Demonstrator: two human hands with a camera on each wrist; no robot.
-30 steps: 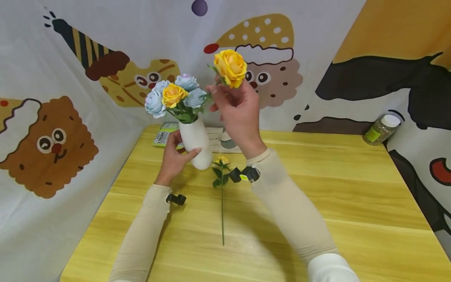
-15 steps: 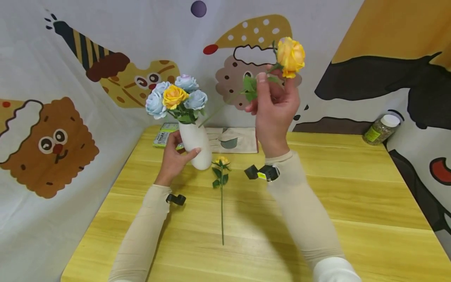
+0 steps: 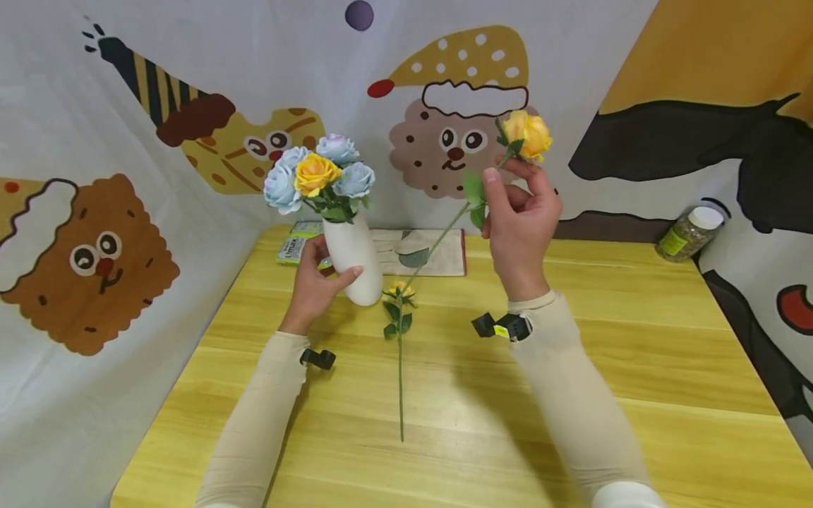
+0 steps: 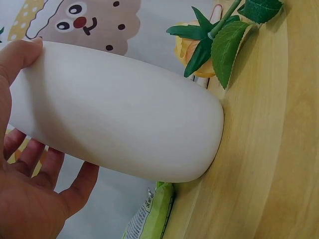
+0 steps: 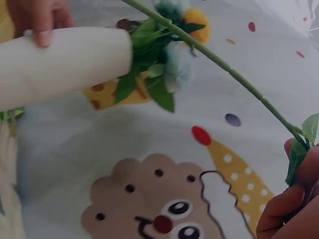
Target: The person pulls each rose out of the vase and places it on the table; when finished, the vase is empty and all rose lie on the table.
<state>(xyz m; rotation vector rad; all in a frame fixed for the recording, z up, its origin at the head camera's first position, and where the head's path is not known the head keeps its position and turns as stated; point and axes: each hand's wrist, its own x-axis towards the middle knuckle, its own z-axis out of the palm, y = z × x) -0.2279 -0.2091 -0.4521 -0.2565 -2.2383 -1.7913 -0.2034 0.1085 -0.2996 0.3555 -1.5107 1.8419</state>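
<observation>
Nearest, a yellow rose (image 3: 400, 328) lies on the wooden table (image 3: 648, 339) just beside the white vase (image 3: 356, 257), gripped by the left hand (image 3: 315, 282). Rightward, the right hand (image 3: 524, 219) pinches a second yellow rose (image 3: 527, 134) aloft by its stem, apparently for adding; next calls for guiding its lower end into the vase.

Green packet (image 3: 308, 230), far left in head view: dark lettering (image 3: 293, 248) on pale face, reads "Umax" or very near it, runs slantwise; finer print beside it unreadable. Same packet in left wrist view: block of small dark print (image 4: 137, 221), several lines, illegible; few larger dark characters (image 4: 148, 199) nearer top, also unreadable. Lidded jar (image 3: 689, 233), far right in head view: yellow-green label (image 3: 673, 245), marks too small to read. Black wrist device (image 3: 519, 327): yellow sticker (image 3: 502, 331), any print too small.
</observation>
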